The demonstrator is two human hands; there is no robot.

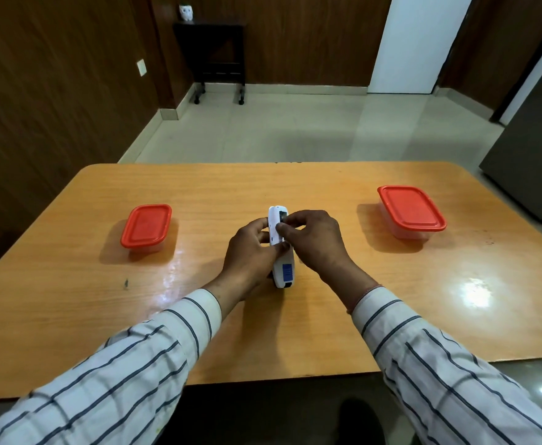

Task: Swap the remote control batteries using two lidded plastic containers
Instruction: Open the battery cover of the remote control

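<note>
I have the remote [280, 248] mid-table, between the two lidded containers; my left hand [250, 252] grips its body, my right hand [314, 239] pinches at the open battery bay; I judge the batteries are coming out; next, a container lid must open.

Remote: a white remote control [279, 248] is being held on its edge at the desk [199, 194] centre.
Left hand [250, 252]: gripping the remote's side.
Right hand [314, 242]: its fingers [290, 224] are pinching at the open battery bay (contents unclear).
Containers: the left container [146, 228] and right container [410, 210] are sitting well apart, red lids on.
</note>
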